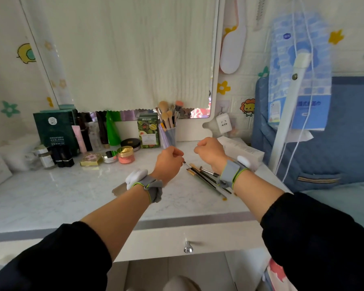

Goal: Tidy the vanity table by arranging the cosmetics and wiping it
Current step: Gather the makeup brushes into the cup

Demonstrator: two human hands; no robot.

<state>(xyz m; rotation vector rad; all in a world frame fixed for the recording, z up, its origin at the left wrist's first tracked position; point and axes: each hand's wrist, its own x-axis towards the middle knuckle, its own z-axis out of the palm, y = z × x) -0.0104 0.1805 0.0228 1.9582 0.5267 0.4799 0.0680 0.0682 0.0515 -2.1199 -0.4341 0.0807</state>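
Observation:
My left hand (pixel 169 161) pinches the tip end of a thin makeup brush (pixel 185 162) just above the white marble tabletop (pixel 72 192). A pile of several dark-handled brushes (pixel 206 175) lies on the table under and beside my right wrist. My right hand (pixel 210 151) is a closed fist above that pile; nothing shows in it. A lilac brush cup (pixel 169 136) with several brushes stands just behind my hands. Jars, tubes and boxes (pixel 88 139) are lined up at the back left.
A green avocado-print box (pixel 148 132) stands beside the cup. A white carton (pixel 243 151) lies at the right rear. The mirror (pixel 135 55) rises behind. A blue padded headboard (pixel 334 133) flanks the right. A drawer knob (pixel 187 247) sits below the front edge.

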